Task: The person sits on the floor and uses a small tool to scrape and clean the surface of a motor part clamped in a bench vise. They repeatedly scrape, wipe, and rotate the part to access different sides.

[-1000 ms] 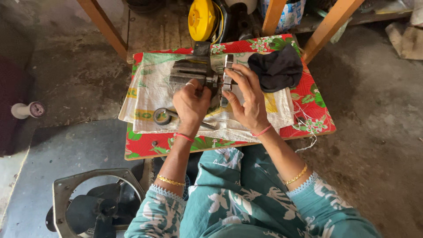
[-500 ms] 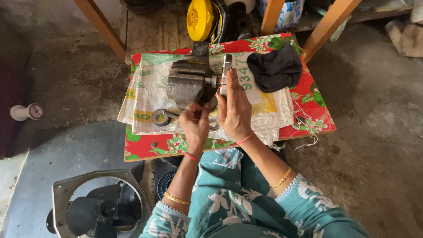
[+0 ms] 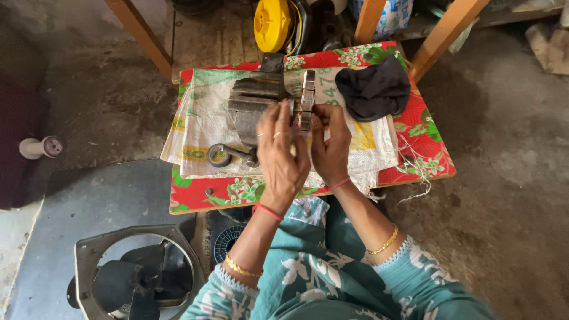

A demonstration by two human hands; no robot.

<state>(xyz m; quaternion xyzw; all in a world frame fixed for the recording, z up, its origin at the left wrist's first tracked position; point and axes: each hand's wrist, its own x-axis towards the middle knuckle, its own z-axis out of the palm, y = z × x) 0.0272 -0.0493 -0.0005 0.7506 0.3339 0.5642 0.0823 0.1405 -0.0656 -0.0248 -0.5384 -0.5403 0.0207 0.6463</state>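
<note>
Now both hands close in on the ridged metal piece!
Left hand has slid right off the bench vise; right hand pinches the upright ridged metal piece; left grip unclear.

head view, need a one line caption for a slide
Both hands, left hand and right hand, work a flat metal part at a bench vise on a floral-covered table.

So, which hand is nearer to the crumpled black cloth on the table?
Right. The right hand is just left of and below the black cloth; the left hand lies farther left, beyond the right one.
</note>
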